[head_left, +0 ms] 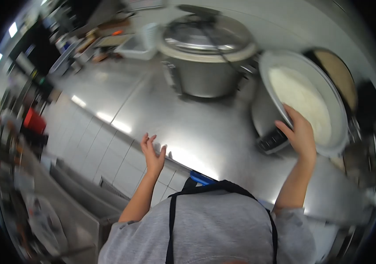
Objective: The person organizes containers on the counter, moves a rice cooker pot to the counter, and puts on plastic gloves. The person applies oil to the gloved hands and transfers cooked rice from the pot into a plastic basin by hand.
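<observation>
At the right, a large rice cooker (pixel 262 110) with a dark front panel stands on the counter without its lid. A white mass that looks like rice (pixel 302 94) fills much of its pale, wide-rimmed pot (pixel 341 119). My right hand (pixel 301 136) grips the near-left rim of this pot, fingers over the inside and thumb outside. My left hand (pixel 154 158) is open and holds nothing, its fingers spread by the counter's front edge. A second rice cooker (pixel 201 72), its shiny lid (pixel 208 33) on, sits at the back centre.
A steel counter (pixel 152 101) runs along the wall. A white tray (pixel 137 52) and assorted utensils stand at its far left end. A round brown-faced pan or lid (pixel 337 72) leans behind the open cooker. Steel basins (pixel 82 189) lie at lower left, across the tiled floor (pixel 108 154).
</observation>
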`<state>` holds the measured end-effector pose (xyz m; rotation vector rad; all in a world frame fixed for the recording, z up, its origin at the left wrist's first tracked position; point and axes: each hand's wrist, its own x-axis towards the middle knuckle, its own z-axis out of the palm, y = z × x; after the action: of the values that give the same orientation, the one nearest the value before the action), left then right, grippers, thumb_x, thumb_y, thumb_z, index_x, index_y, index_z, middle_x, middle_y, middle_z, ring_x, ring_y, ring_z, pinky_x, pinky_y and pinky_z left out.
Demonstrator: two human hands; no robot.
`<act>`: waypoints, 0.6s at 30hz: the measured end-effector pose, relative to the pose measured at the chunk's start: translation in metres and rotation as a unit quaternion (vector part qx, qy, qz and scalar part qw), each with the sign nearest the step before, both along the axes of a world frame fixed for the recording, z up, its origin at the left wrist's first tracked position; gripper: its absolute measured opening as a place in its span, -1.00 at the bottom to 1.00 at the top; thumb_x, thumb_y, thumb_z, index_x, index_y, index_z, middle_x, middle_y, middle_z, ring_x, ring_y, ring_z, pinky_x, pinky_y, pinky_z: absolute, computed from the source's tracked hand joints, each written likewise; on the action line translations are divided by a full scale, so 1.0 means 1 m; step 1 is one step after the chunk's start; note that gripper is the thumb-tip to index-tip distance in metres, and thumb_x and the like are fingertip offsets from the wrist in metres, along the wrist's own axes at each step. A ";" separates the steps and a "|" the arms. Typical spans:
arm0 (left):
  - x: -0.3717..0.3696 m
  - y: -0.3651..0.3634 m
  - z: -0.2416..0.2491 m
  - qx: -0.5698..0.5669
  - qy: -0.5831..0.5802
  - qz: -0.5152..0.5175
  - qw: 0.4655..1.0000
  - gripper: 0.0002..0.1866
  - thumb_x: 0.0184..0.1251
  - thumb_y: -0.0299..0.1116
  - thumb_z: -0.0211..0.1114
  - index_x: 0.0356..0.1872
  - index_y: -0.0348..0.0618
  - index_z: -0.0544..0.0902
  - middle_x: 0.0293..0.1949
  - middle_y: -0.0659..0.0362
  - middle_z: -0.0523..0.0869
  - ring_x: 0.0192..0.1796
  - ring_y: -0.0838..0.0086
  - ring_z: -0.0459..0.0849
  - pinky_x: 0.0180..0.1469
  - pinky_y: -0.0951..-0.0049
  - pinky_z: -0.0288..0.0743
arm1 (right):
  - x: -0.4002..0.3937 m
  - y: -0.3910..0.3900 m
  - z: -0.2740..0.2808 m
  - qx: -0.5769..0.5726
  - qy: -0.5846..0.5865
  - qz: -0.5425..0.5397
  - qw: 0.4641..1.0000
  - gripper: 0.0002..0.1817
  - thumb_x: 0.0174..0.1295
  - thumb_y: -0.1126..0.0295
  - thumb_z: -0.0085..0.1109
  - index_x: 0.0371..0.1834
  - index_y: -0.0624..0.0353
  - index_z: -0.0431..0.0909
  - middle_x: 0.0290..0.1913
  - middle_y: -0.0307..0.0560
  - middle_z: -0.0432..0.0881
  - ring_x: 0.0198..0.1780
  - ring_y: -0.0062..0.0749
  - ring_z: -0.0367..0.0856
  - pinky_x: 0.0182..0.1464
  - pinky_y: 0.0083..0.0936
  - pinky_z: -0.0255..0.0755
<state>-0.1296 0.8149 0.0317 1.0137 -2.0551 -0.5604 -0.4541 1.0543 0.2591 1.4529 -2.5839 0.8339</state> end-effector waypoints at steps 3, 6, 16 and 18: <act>-0.060 0.008 0.042 0.041 0.095 -0.104 0.989 -0.56 0.13 -0.50 0.27 0.08 -0.15 0.42 0.28 -0.02 0.21 0.26 0.12 0.27 0.23 0.19 0.22 | -0.013 0.015 0.002 0.007 -0.043 0.053 0.998 -0.49 0.06 0.29 0.30 0.11 0.20 0.47 0.09 0.09 0.53 0.10 -0.14 0.50 0.12 -0.42 0.34; -0.125 0.029 0.083 0.067 0.171 -0.209 0.960 -0.62 0.24 -0.46 0.19 0.09 -0.18 0.41 0.23 0.01 0.30 0.25 0.23 0.30 0.23 0.28 0.22 | -0.030 0.054 0.028 -0.073 -0.112 0.116 0.984 -0.52 0.11 0.27 0.28 0.11 0.19 0.48 0.13 -0.03 0.52 0.14 -0.28 0.45 0.15 -0.45 0.31; -0.327 0.036 0.132 0.305 0.249 -0.358 0.847 -0.40 0.44 0.12 -0.15 0.24 -0.17 0.35 0.23 0.11 0.40 0.30 0.40 0.32 0.34 0.39 0.08 | -0.233 0.216 0.000 -0.202 -0.109 -0.355 0.906 -0.61 0.18 0.03 0.19 -0.15 0.13 0.61 -0.36 -0.28 0.62 -0.51 -0.60 0.47 -0.46 -0.60 0.34; -0.344 0.039 0.134 0.258 0.243 -0.358 0.864 -0.33 0.42 0.19 -0.19 0.25 -0.18 0.35 0.24 0.10 0.40 0.32 0.37 0.30 0.36 0.40 0.06 | -0.272 0.219 -0.007 -0.090 -0.070 -0.335 0.935 -0.55 0.19 -0.02 0.17 -0.11 0.16 0.60 -0.28 -0.22 0.65 -0.46 -0.52 0.54 -0.42 -0.60 0.38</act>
<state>-0.4741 0.8537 0.1656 0.2585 -1.7900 -1.6375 -0.7260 1.2733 0.2524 0.4084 -2.7146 1.0372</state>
